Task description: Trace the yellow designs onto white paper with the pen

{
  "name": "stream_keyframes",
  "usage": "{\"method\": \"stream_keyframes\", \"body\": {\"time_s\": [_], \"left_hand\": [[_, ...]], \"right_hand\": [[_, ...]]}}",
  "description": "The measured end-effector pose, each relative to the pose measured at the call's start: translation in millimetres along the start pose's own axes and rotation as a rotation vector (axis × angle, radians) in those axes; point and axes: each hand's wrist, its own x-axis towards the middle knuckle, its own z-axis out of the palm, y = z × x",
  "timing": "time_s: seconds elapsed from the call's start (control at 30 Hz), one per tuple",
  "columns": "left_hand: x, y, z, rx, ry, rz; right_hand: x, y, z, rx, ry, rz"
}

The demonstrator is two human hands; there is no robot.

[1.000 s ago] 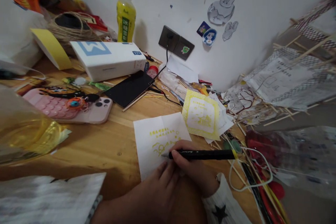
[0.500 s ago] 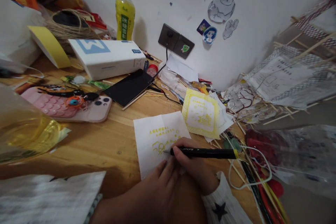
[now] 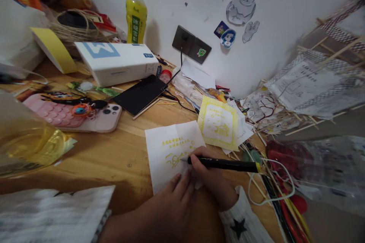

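A black marker with a yellow end is pinched in my right hand, its tip on or just above a white sheet of paper. Yellow characters and line drawing cover the middle of that sheet. My left hand lies flat over the sheet's lower edge, fingers stretched out and touching the paper. Just beyond the sheet's upper right corner lies a finished-looking card with a yellow patterned border, bearing yellow writing and a small drawing.
Behind the sheet are a black phone, a pink phone, a white box and a yellow drink bottle. At left stands a clear container of yellow liquid. Thin sticks, cords and a plastic bag crowd the right side.
The marker tip has shifted slightly up and to the right on the sheet, and my right hand with it. My left hand stays in place.
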Motion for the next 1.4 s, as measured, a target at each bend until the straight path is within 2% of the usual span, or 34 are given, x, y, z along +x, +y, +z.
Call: {"method": "stream_keyframes", "body": {"time_s": [0.07, 0.2, 0.33, 0.43, 0.73, 1.0, 1.4], "left_hand": [[-0.8, 1.4, 3.9, -0.008, -0.021, -0.004], [-3.0, 4.8, 11.5, 0.007, 0.018, -0.022], [-2.4, 2.8, 4.3, 0.002, -0.038, -0.004], [-0.1, -0.7, -3.7, -0.008, -0.020, 0.002], [-1.0, 1.1, -0.1, 0.013, -0.007, 0.008], [3.1, -4.4, -20.1, 0.007, -0.069, 0.033], [3.6, -5.1, -23.2, -0.001, -0.065, 0.044]], "right_hand": [[0.4, 0.1, 0.8, -0.002, 0.023, 0.013], [1.1, -0.6, 2.7, -0.014, 0.094, 0.018], [2.4, -3.9, 3.1, -0.020, 0.150, 0.019], [4.1, -5.7, 3.1, -0.009, 0.187, 0.014], [7.0, -2.7, 3.5, 0.047, 0.205, 0.079], [8.8, -0.3, 2.4, 0.032, 0.226, 0.095], [11.6, 3.9, 2.0, 0.104, 0.260, 0.159]]}}
